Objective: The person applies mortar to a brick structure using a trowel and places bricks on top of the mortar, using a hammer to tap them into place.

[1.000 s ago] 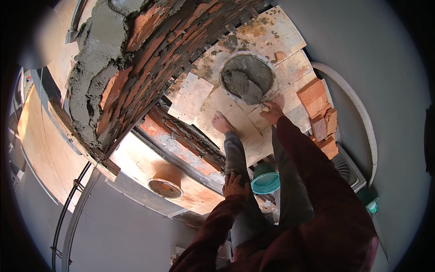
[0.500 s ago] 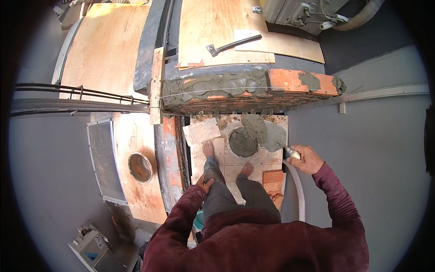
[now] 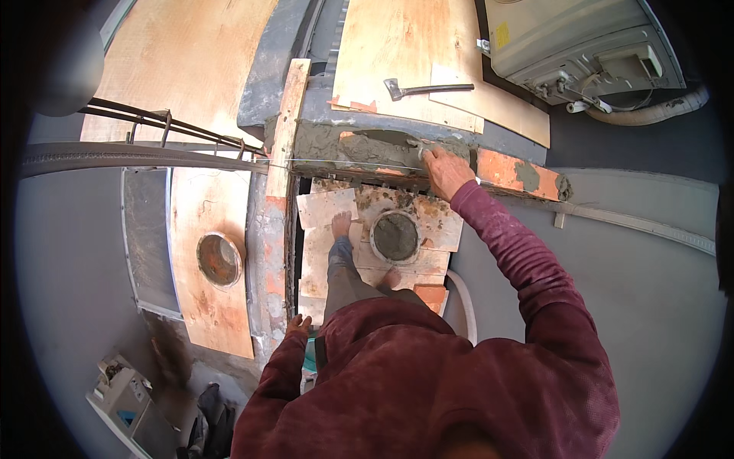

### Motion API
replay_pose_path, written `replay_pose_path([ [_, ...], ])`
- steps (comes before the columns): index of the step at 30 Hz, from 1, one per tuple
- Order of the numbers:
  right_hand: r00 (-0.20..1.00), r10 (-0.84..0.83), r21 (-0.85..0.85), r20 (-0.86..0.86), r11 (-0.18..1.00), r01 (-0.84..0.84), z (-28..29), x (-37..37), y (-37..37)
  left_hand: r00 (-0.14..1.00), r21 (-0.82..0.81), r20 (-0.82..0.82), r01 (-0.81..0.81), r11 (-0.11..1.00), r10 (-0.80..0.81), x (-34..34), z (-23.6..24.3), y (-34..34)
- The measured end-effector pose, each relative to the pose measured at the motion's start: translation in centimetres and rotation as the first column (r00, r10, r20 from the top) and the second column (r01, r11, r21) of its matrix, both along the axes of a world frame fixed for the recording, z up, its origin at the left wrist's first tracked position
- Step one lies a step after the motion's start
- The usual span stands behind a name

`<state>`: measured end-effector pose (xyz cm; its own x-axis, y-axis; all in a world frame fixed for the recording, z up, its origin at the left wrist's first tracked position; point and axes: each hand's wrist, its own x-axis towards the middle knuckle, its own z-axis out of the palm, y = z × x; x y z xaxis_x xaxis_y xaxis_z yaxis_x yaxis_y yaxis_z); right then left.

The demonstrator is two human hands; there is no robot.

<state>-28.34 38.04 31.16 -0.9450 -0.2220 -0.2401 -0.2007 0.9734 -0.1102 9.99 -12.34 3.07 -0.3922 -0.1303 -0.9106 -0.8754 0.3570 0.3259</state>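
Note:
My right hand (image 3: 449, 171) is closed round the handle of a trowel (image 3: 417, 144), held over the top of a low brick wall (image 3: 516, 173). Wet grey mortar (image 3: 321, 143) covers much of the wall top, and the mortar-smeared blade is hard to tell from it. A thin taut string runs along the wall's near side. Down at my left side hangs my left hand (image 3: 298, 326), empty, its fingers stretched out. Between the wall and my body, a round bucket of mortar (image 3: 395, 236) stands on the boards by my bare feet.
A hatchet-like hammer (image 3: 428, 89) lies on plywood beyond the wall. Steel bars (image 3: 183, 126) jut in from the left beside an upright wooden strip (image 3: 288, 126). Orange bricks (image 3: 432, 295) and a pale hose (image 3: 464, 306) are at right; another round pan (image 3: 219, 260) sits on the left board.
My right hand has carried the trowel and its mortar from beside the bucket forward and up onto the wall. My left hand has left my thigh and dropped back to my side.

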Motion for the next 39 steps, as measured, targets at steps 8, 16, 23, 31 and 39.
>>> replay_pose_path([
  [8,0.935,0.085,-0.027,0.344,0.996,-0.081,6.3,-3.4,0.9,0.997,0.032,-0.07,-0.025,0.999,0.027,-4.9,-1.1,0.4],
  [16,0.896,0.135,-0.039,0.424,0.991,-0.131,1.0,-6.8,-0.2,0.992,0.063,-0.128,-0.009,0.998,0.016,-6.9,-2.8,1.2],
  [23,0.892,0.165,0.009,0.421,0.982,-0.187,2.7,-6.1,-1.0,0.985,0.074,-0.095,-0.136,0.988,0.142,-7.3,-1.7,0.8],
  [31,0.864,0.106,-0.003,0.493,0.993,-0.12,0.5,-8.0,-3.2,0.984,0.118,-0.081,-0.149,0.982,0.159,-8.9,-1.0,0.5],
  [39,0.832,0.079,0.136,0.55,0.974,-0.182,1.8,-7.3,4.7,0.954,0.217,-0.035,-0.284,0.934,0.298,-11.5,0.2,1.7],
])
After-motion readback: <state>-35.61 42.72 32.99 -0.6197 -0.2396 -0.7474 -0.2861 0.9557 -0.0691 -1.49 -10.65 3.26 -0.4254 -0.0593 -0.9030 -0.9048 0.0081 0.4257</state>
